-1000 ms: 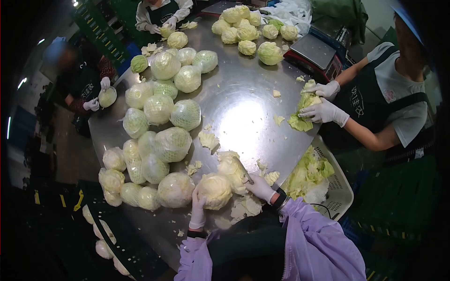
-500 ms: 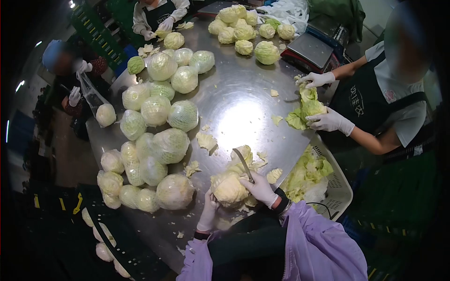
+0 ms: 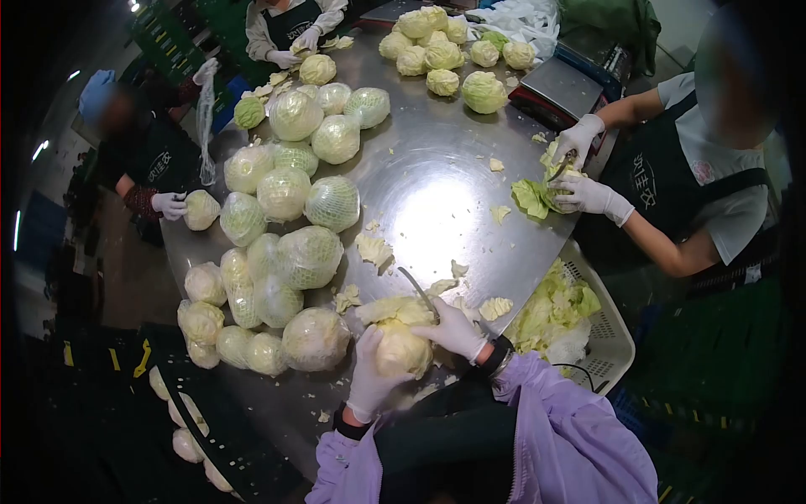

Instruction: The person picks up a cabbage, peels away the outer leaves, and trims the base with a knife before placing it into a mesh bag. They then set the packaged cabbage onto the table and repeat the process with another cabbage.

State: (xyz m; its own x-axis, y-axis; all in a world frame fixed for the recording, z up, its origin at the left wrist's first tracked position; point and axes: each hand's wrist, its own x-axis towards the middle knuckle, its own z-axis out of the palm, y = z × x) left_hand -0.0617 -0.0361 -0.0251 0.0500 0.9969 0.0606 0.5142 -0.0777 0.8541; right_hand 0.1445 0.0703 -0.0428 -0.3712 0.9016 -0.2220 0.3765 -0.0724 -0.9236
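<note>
A pale cabbage head (image 3: 403, 351) is at the near side of the metal table, with an outer leaf (image 3: 395, 311) partly loose at its far side. My gloved left hand (image 3: 374, 376) grips it from the left. In my gloved right hand (image 3: 457, 330) is a thin curved knife (image 3: 415, 283), its blade pointing away to the upper left. Fingers of that hand also touch the cabbage's right side. Trimmed leaves (image 3: 495, 308) lie just beyond my right hand. To the left are wrapped cabbages (image 3: 315, 338), the nearest beside my left hand.
Right of me stands a white basket (image 3: 617, 344) of loose leaves. Across the metal table (image 3: 437, 143), a co-worker's gloved hands (image 3: 588, 193) hold a leafy cabbage and a knife. Scales (image 3: 558, 88) and unwrapped cabbages (image 3: 442, 55) are at the back. Two other people work at the left and far sides.
My left hand has moved up around the cabbage, which is turned, with a leaf folded back. The co-worker at left has lifted a plastic bag away from a cabbage.
</note>
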